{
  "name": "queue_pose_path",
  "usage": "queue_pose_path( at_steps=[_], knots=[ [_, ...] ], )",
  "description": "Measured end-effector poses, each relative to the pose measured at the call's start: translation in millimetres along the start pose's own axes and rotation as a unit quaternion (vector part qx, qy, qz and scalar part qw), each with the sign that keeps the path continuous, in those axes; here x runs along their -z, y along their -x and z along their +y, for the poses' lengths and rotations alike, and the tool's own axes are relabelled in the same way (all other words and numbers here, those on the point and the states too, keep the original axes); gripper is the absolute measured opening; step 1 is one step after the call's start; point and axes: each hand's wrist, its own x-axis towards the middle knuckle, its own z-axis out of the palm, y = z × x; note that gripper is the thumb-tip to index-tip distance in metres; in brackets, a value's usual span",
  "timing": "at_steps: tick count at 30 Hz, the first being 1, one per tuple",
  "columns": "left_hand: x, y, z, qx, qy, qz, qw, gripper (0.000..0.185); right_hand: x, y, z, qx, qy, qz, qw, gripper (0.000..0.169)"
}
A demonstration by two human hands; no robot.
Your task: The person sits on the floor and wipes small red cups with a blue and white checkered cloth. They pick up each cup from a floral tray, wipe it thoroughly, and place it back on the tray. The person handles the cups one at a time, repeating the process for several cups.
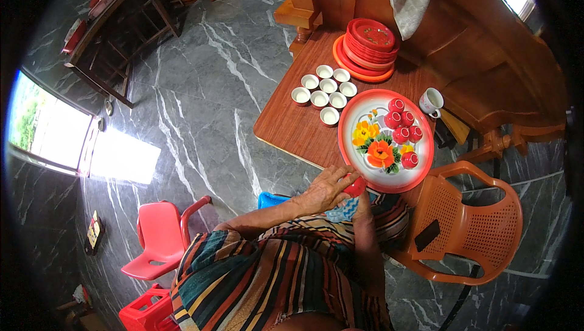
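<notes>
Held just off the table's near edge is a small red cup point(355, 187), with the fingers of my left hand point(325, 187) wrapped over it. Directly below the cup, my right hand point(363, 210) grips a blue-and-white knitted-looking cloth point(342, 212); its fingers are partly hidden. Beyond both hands lies a round red-rimmed tray point(346, 148) with a flower print. Several red cups point(401, 135) rest upside down on the tray's right side. To the tray's left, several upright small cups point(328, 86) with white insides and dark red outsides stand grouped on the wooden table point(292, 126).
Stacked red plates point(372, 46) sit at the table's back, near a white mug point(431, 100). An orange plastic chair point(483, 226) with a dark phone-like object point(427, 235) stands at right. A pink chair point(159, 230) and red stool point(148, 308) are left.
</notes>
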Motion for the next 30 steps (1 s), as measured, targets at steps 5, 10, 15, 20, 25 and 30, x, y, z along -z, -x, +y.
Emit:
queue_pose_path(
  at_steps=[5, 10, 15, 20, 25, 30],
  knots=[
    [-2.3, -3.0, -1.5, 0.030, 0.019, 0.011, 0.999, 0.058, 13.0, -7.7, 9.4, -0.024, 0.023, -0.017, 0.999, 0.036],
    [1.8, -3.7, -4.2, 0.059, 0.052, -0.005, 0.997, 0.056, -11.8, -6.2, -10.0, 0.067, 0.158, 0.055, 0.984, 0.031],
    [9.7, -0.9, -3.6, 0.137, 0.071, -0.059, 0.986, 0.052, -68.1, 12.2, -54.7, 0.086, 0.209, 0.132, 0.965, 0.020],
    [16.1, -0.8, -2.5, 0.206, 0.096, -0.101, 0.969, 0.052, -70.6, 10.4, -53.5, 0.174, 0.285, 0.093, 0.938, 0.015],
    [8.7, 8.9, -10.4, 0.246, 0.134, -0.061, 0.958, 0.052, -92.1, 18.8, -67.7, 0.251, 0.416, 0.090, 0.869, 0.014],
    [11.7, 11.5, -18.4, 0.296, 0.136, -0.116, 0.939, 0.060, -88.6, 21.4, -61.2, 0.302, 0.516, 0.100, 0.795, 0.012]
  ],
)
